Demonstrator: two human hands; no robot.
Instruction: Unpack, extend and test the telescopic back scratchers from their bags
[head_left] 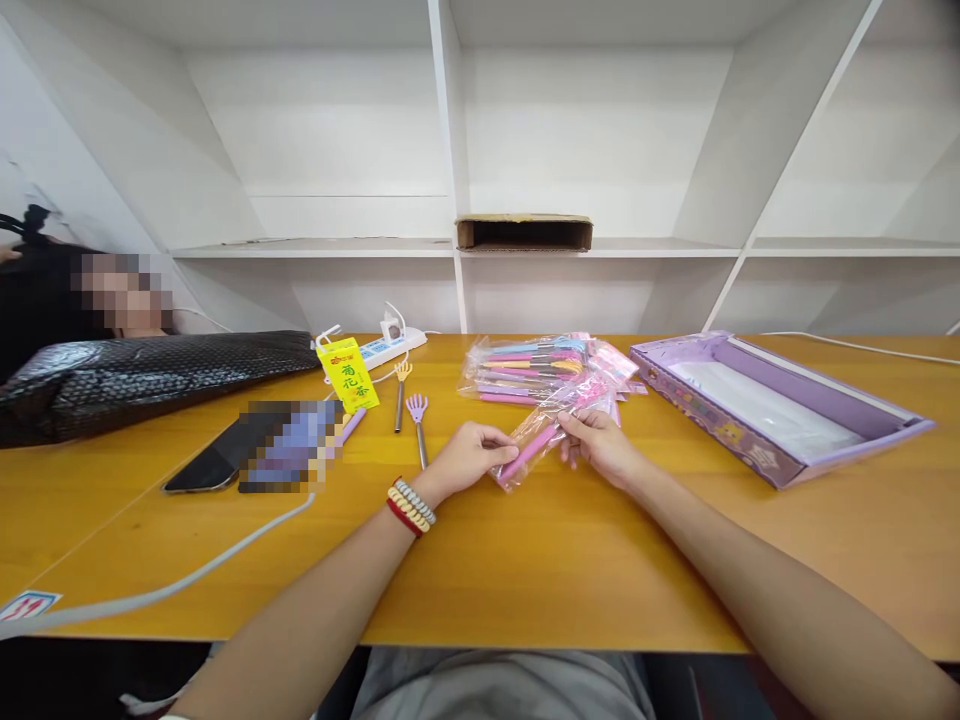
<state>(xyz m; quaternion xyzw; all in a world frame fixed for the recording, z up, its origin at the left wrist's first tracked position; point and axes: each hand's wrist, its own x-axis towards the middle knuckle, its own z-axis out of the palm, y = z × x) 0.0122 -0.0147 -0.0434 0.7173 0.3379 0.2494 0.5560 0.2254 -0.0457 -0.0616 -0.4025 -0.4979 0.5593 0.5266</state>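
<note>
Between my hands is a pink back scratcher [534, 449] in a clear plastic sleeve, slanting from lower left to upper right. My left hand [474, 460] pinches its lower handle end. Fingers of my right hand [600, 445] close on the sleeve around its middle. Just beyond lies a pile of wrapped back scratchers [525, 365] in pink, blue, yellow and purple. To the left of my left hand, two unwrapped ones lie on the table: a yellow-headed back scratcher [402, 385] and a purple-headed back scratcher [418, 425].
An open purple display box [795, 475] stands on the right. At left are phones [214, 460], a yellow tea packet [349, 375], a power strip [394, 345] and a white cable [247, 540]. A person in a dark sleeve [150, 385] leans there. White shelves hold a cardboard box [525, 218].
</note>
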